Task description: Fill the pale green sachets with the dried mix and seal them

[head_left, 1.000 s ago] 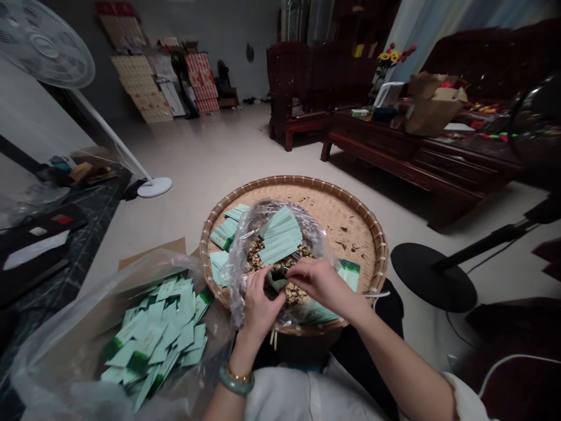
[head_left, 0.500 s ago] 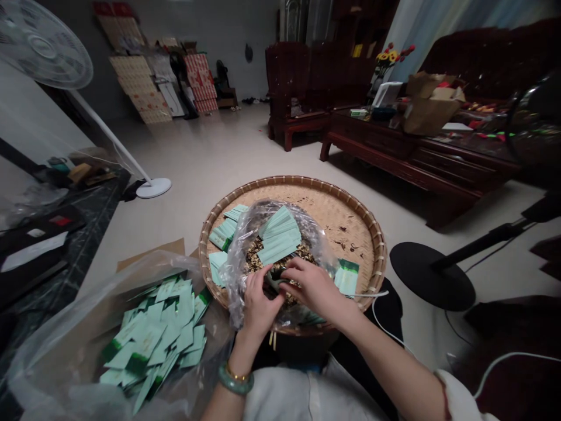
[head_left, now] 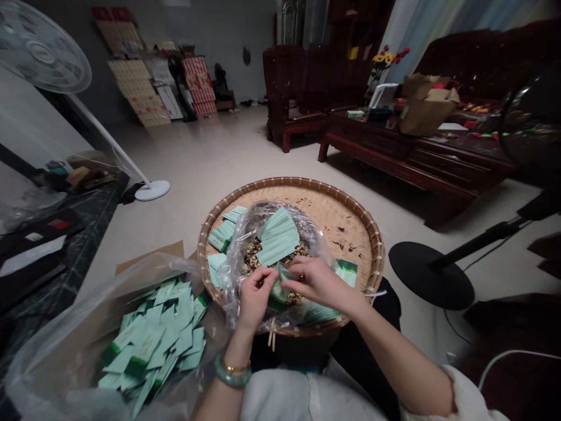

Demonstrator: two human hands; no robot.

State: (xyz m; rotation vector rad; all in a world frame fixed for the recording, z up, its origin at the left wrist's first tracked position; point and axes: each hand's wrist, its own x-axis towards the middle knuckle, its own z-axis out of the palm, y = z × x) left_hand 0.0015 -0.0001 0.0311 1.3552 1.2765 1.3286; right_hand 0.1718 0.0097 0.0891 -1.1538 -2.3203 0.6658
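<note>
Both my left hand [head_left: 255, 298] and my right hand [head_left: 319, 285] pinch a small green-and-pale-mint sachet [head_left: 279, 287] above an open clear plastic bag [head_left: 236, 280] of dried, crumbly tea-like material [head_left: 253, 260]. A fanned stack of pale mint sachets [head_left: 277, 238] lies on that material. The bag sits in a round woven bamboo tray [head_left: 339, 204], with more sachets [head_left: 222, 235] on the tray's left side. At the lower left, a heap of green-edged sachets [head_left: 153, 339] rests on another plastic sheet [head_left: 56, 351]. A jade bangle [head_left: 232, 374] circles my left wrist.
A cardboard sheet [head_left: 151, 257] lies under the plastic. A black fan base [head_left: 427, 275] stands to the right, and a white standing fan [head_left: 44, 47] to the far left. A dark wooden table [head_left: 416, 146] holds a cardboard box [head_left: 425, 105]. Dark stone ledge [head_left: 56, 245] runs along the left.
My hands have drawn slightly apart and the sachet between them has turned, showing more of its green side. The view has shifted a little to the left.
</note>
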